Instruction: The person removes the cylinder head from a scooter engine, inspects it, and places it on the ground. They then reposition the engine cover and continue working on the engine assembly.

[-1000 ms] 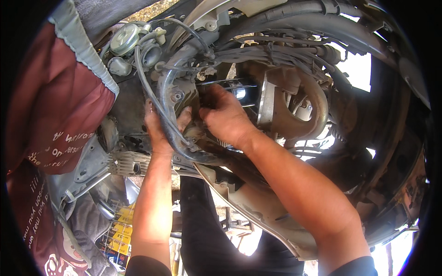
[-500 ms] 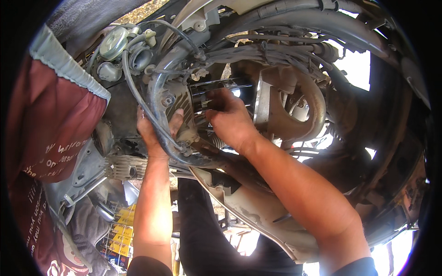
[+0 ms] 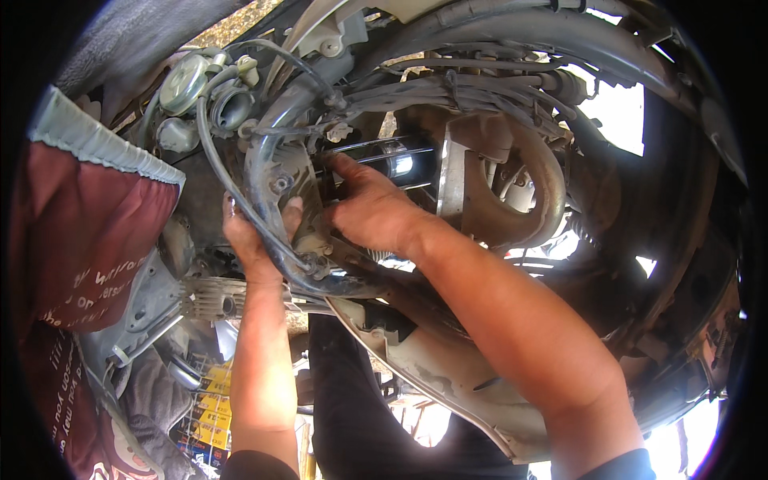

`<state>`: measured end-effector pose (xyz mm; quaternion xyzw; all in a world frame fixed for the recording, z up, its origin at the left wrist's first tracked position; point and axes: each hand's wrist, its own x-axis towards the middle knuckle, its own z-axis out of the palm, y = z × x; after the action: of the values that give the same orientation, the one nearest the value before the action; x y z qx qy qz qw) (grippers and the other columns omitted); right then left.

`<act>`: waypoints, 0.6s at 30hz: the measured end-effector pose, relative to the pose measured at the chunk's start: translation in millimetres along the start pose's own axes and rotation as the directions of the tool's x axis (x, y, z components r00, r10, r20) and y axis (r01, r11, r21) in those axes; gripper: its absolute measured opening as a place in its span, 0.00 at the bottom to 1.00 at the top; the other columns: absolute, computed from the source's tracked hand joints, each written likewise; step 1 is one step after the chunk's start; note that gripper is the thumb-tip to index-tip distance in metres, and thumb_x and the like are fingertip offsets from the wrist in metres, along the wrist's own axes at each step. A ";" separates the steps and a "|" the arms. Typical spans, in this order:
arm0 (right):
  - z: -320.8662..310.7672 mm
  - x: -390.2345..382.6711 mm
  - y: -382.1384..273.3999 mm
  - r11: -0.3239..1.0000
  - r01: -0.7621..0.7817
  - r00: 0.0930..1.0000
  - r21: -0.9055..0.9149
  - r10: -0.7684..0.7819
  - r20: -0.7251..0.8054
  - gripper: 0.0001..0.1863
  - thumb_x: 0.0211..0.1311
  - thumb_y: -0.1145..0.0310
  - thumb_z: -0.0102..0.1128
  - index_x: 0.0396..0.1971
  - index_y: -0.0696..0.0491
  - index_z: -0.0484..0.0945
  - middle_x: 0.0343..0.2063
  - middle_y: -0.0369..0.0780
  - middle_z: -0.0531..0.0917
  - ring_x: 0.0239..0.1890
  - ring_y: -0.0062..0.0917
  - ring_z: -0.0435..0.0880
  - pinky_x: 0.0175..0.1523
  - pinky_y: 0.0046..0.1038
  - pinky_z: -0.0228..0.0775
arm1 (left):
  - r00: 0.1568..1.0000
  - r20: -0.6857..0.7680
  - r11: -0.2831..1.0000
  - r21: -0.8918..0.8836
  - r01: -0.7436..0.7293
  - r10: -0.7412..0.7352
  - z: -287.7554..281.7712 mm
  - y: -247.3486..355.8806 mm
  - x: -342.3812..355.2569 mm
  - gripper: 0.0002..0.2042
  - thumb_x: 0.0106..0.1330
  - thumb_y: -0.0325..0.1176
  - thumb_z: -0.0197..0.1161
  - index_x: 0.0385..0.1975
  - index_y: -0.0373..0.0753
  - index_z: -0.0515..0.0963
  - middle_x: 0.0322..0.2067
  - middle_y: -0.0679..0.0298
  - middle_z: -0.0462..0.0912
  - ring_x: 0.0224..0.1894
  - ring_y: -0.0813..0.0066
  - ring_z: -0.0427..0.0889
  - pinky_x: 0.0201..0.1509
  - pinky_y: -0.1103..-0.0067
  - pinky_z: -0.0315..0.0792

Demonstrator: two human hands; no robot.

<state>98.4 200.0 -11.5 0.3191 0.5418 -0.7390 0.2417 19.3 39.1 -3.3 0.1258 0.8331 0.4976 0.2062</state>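
My left hand (image 3: 252, 236) is wrapped around a grey cast metal part (image 3: 300, 184) with a bolt on its face, behind a curved frame tube (image 3: 288, 268) and a black hose (image 3: 214, 148); its thumb shows on the right of the tube. My right hand (image 3: 368, 208) has curled fingers at the right edge of that part, beside shiny metal rods (image 3: 376, 142) and a silver cylindrical piece (image 3: 404, 160) in a dark cavity. Whatever its fingertips hold is hidden. A curved exhaust-like pipe (image 3: 548, 196) and a flat metal plate (image 3: 450, 184) sit right of the cavity.
A carburetor-like assembly (image 3: 184, 88) is at upper left. Cable bundles (image 3: 456, 92) cross above. A maroon fabric cover (image 3: 96, 224) hangs on the left, a pale body panel (image 3: 464, 408) curves below my right arm, and yellow boxes (image 3: 208, 408) sit low behind my left arm.
Both hands and the cast part have shifted left in the view, along with the surrounding frame and hoses. My right hand moved in among the rods, its fingers now nearer the cast part.
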 end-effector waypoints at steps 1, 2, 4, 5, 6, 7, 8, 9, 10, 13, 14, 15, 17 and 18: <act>-0.6 -0.1 -0.3 1.000 0.011 1.000 -0.018 -0.011 0.008 0.35 0.53 0.76 0.57 0.65 0.57 0.62 0.49 0.47 0.82 0.50 0.28 0.80 0.56 0.26 0.69 | 1.000 0.012 0.999 0.037 -0.027 0.027 -0.6 -0.3 1.2 0.25 0.47 0.31 0.75 0.45 0.32 0.74 0.39 0.61 0.80 0.41 0.72 0.77 0.49 0.76 0.71; -1.9 -0.3 -1.1 0.999 0.020 1.000 -0.035 -0.020 0.019 0.35 0.53 0.76 0.57 0.65 0.57 0.61 0.49 0.47 0.82 0.49 0.28 0.80 0.56 0.26 0.69 | 0.998 0.018 0.996 0.068 -0.060 0.059 -1.1 -0.3 1.6 0.25 0.47 0.32 0.75 0.45 0.32 0.74 0.39 0.61 0.80 0.41 0.72 0.77 0.49 0.76 0.71; -6.7 -0.7 -4.9 0.996 0.014 1.000 -0.087 -0.012 0.025 0.35 0.53 0.76 0.57 0.65 0.57 0.62 0.48 0.47 0.82 0.49 0.29 0.81 0.56 0.27 0.70 | 0.990 0.039 0.977 0.163 -0.139 0.134 -1.1 -0.2 2.9 0.26 0.47 0.34 0.76 0.45 0.32 0.73 0.39 0.61 0.80 0.41 0.72 0.77 0.49 0.76 0.71; -9.9 -1.2 -7.3 0.992 -0.004 1.000 -0.124 0.006 0.021 0.34 0.53 0.76 0.57 0.64 0.56 0.64 0.48 0.47 0.82 0.48 0.29 0.81 0.55 0.27 0.70 | 0.992 0.033 0.980 0.155 -0.122 0.119 -0.3 -0.1 2.8 0.26 0.47 0.34 0.76 0.45 0.32 0.73 0.39 0.61 0.79 0.41 0.72 0.77 0.49 0.75 0.71; -11.8 -2.2 -10.0 0.990 0.000 1.000 -0.144 0.003 0.015 0.33 0.53 0.76 0.57 0.63 0.56 0.65 0.48 0.47 0.82 0.48 0.30 0.81 0.55 0.27 0.70 | 0.993 0.019 0.982 0.148 -0.116 0.115 0.7 0.0 2.8 0.26 0.47 0.34 0.76 0.45 0.32 0.73 0.39 0.61 0.79 0.41 0.72 0.77 0.49 0.75 0.71; -12.1 -4.0 -12.4 0.988 -0.010 1.000 -0.152 0.008 -0.011 0.31 0.54 0.77 0.57 0.62 0.56 0.66 0.47 0.46 0.83 0.48 0.30 0.81 0.55 0.27 0.70 | 0.994 0.007 0.984 0.141 -0.109 0.109 1.7 0.0 2.5 0.26 0.47 0.34 0.77 0.45 0.32 0.73 0.39 0.61 0.79 0.41 0.72 0.76 0.49 0.75 0.70; -11.2 -7.3 -13.7 0.990 -0.002 0.999 -0.143 -0.004 -0.040 0.30 0.54 0.77 0.57 0.60 0.57 0.68 0.47 0.46 0.83 0.48 0.30 0.81 0.54 0.27 0.71 | 0.993 0.013 0.985 0.126 -0.114 0.113 2.3 0.0 2.5 0.26 0.47 0.34 0.76 0.45 0.32 0.73 0.38 0.61 0.79 0.41 0.71 0.76 0.49 0.75 0.70; -9.6 -10.9 -14.2 0.990 0.034 0.997 -0.134 -0.043 -0.066 0.28 0.54 0.78 0.57 0.59 0.57 0.69 0.46 0.46 0.83 0.48 0.30 0.81 0.54 0.27 0.71 | 0.993 0.018 0.987 0.110 -0.117 0.115 2.7 -0.2 2.2 0.26 0.48 0.34 0.76 0.45 0.32 0.73 0.38 0.61 0.78 0.41 0.71 0.76 0.49 0.75 0.70; -7.8 -12.7 -14.5 0.998 0.022 0.996 -0.060 -0.027 -0.085 0.27 0.54 0.78 0.57 0.58 0.57 0.70 0.46 0.46 0.83 0.47 0.29 0.82 0.53 0.27 0.71 | 0.992 0.011 0.989 0.085 -0.124 0.124 3.3 -0.6 1.9 0.26 0.48 0.34 0.76 0.45 0.33 0.73 0.38 0.61 0.78 0.42 0.71 0.76 0.49 0.74 0.70; -1.0 -15.8 -11.4 0.991 0.039 0.993 0.130 -0.024 -0.119 0.24 0.54 0.80 0.57 0.55 0.57 0.73 0.43 0.44 0.84 0.44 0.27 0.82 0.51 0.26 0.72 | 0.995 -0.007 0.983 0.155 -0.100 0.102 4.8 -2.2 0.6 0.25 0.48 0.33 0.76 0.45 0.32 0.73 0.38 0.61 0.78 0.41 0.70 0.75 0.49 0.74 0.69; 0.2 -16.1 -9.6 0.985 0.019 0.993 0.170 0.001 -0.121 0.24 0.54 0.80 0.57 0.54 0.57 0.74 0.42 0.43 0.84 0.43 0.26 0.82 0.49 0.25 0.72 | 0.994 -0.008 0.982 0.151 -0.109 0.112 5.4 -2.8 0.6 0.25 0.48 0.33 0.75 0.44 0.32 0.74 0.38 0.61 0.78 0.41 0.70 0.75 0.49 0.74 0.69; 0.9 -15.6 -8.0 0.973 0.005 0.993 0.229 0.022 -0.115 0.23 0.54 0.80 0.58 0.53 0.58 0.74 0.41 0.42 0.84 0.41 0.24 0.82 0.47 0.25 0.73 | 0.991 -0.007 0.980 0.150 -0.134 0.136 6.3 -3.4 1.0 0.24 0.48 0.32 0.75 0.44 0.32 0.74 0.38 0.61 0.78 0.41 0.70 0.75 0.49 0.74 0.69; -0.4 -13.9 -4.9 0.985 0.021 0.991 0.170 0.002 -0.133 0.22 0.54 0.80 0.58 0.52 0.57 0.75 0.41 0.41 0.83 0.39 0.23 0.81 0.44 0.24 0.73 | 0.990 -0.013 0.983 0.120 -0.140 0.143 7.5 -3.8 0.1 0.23 0.47 0.31 0.74 0.43 0.31 0.74 0.38 0.61 0.78 0.41 0.70 0.75 0.49 0.74 0.68; -0.8 -12.7 -4.2 0.988 0.023 0.989 0.154 0.000 -0.149 0.21 0.54 0.80 0.58 0.51 0.57 0.76 0.40 0.41 0.83 0.38 0.23 0.81 0.42 0.24 0.73 | 0.991 -0.021 0.987 0.091 -0.130 0.132 8.1 -3.8 0.1 0.23 0.47 0.31 0.74 0.43 0.31 0.74 0.38 0.62 0.78 0.40 0.70 0.74 0.49 0.74 0.68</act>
<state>104.3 202.2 0.4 0.3880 0.5010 -0.7546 0.1708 23.0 43.6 -10.0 0.1826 0.8471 0.4741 0.1560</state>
